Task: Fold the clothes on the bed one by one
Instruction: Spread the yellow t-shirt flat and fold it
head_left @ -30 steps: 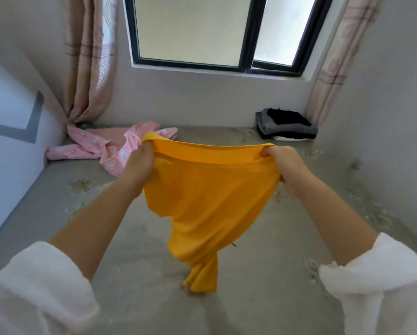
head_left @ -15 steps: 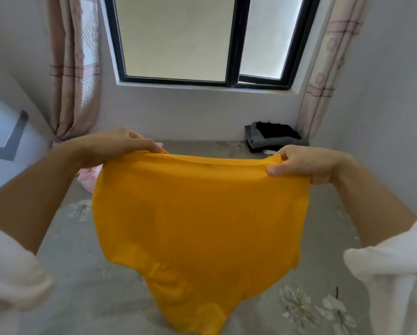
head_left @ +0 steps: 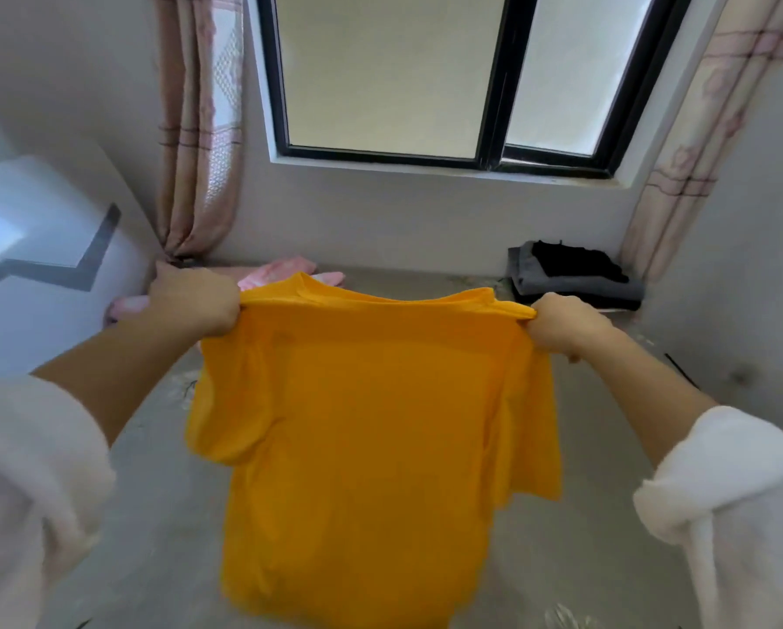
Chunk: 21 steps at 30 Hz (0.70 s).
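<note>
Both of my hands are holding the orange T-shirt [head_left: 362, 424] up over the bed [head_left: 584, 537], and the shirt is stretching between them by its shoulders. My left hand [head_left: 194, 301] is curling its fingers tightly round one shoulder seam, and my right hand [head_left: 562, 329] is bunching the other shoulder in a closed fist. The shirt is hanging open and nearly flat in front of me, with the collar at the top and a short sleeve drooping at each side. Its hem is reaching down toward the grey sheet, though I cannot tell whether it is touching. Behind my left hand a pink garment [head_left: 285, 271] is lying crumpled at the far edge of the bed, near the left curtain [head_left: 199, 129]. A folded pile [head_left: 575, 279] of grey and black clothes is sitting in the far right corner under the window [head_left: 425, 74]. My white cuffs [head_left: 734, 492] are sitting pushed up my forearms.
</note>
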### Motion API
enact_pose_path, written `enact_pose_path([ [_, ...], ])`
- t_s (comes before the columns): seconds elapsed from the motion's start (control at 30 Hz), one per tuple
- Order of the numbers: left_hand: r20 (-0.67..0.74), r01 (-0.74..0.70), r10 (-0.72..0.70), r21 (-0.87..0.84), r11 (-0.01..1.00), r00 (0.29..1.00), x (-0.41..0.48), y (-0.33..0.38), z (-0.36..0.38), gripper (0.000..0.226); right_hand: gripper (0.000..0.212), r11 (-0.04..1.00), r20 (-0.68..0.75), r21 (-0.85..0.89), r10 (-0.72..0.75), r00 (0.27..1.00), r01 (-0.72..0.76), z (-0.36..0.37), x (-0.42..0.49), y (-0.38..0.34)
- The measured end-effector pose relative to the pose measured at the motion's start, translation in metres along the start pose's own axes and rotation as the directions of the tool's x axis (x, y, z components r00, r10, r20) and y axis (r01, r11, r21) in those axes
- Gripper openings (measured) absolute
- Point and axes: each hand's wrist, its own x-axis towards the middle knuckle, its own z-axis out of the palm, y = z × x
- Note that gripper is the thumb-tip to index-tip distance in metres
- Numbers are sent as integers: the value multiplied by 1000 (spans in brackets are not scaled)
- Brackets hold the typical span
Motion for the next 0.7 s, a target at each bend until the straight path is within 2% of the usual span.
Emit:
enact_pose_path([
  [0.03, 47, 94, -93, -23, 995, 995, 7, 4, 6, 39, 26, 979, 25, 190, 70, 997, -73, 8, 10, -6],
  [0.07, 112, 166, -147, -182, 969, 983, 18, 6, 14, 37, 27, 889, 106, 425, 136, 985, -169, 16, 20, -13],
  [0.1, 187, 229, -157, -471, 852, 970, 31, 10, 20, 26, 28, 736, 211, 624, 164, 964, -262, 21, 28, -22],
  [0.13, 286, 300, -118, -752, 587, 951, 42, 16, 23, 19, 28, 570, 283, 759, 147, 948, -315, 25, 39, -30],
  [0.17, 355, 356, -52, -896, 268, 933, 51, 23, 23, 18, 29, 446, 299, 835, 122, 946, -322, 28, 50, -39],
  [0.2, 349, 349, 3, -937, 24, 937, 59, 28, 22, 20, 31, 370, 270, 882, 109, 957, -291, 29, 63, -46],
  [0.23, 297, 296, 11, -947, -122, 955, 67, 34, 19, 21, 32, 338, 205, 911, 128, 970, -237, 28, 75, -53],
  [0.27, 229, 222, -12, -954, -199, 973, 75, 36, 16, 19, 31, 348, 112, 923, 162, 980, -163, 24, 86, -58],
  [0.3, 156, 142, -46, -964, -223, 987, 83, 37, 11, 18, 26, 412, -3, 908, 185, 983, -75, 19, 93, -62],
  [0.37, 24, 7, -87, -983, -186, 996, 98, 32, 3, 23, 22, 566, -231, 818, 163, 959, 101, 6, 102, -63],
  [0.47, -112, -140, -180, -978, -153, 977, 117, 21, 5, 35, 42, 700, -432, 646, 8, 902, 303, 2, 104, -52],
  [0.53, -193, -215, -240, -974, -72, 952, 116, 17, 16, 38, 52, 821, -502, 476, -40, 864, 315, 10, 95, -43],
  [0.63, -342, -326, -256, -939, 105, 904, 100, 13, 53, 36, 55, 844, -511, 421, -82, 855, 332, 35, 73, -35],
  [0.7, -394, -364, -204, -916, 170, 896, 85, 10, 90, 39, 55, 861, -469, 404, -95, 878, 309, 61, 59, -28],
])
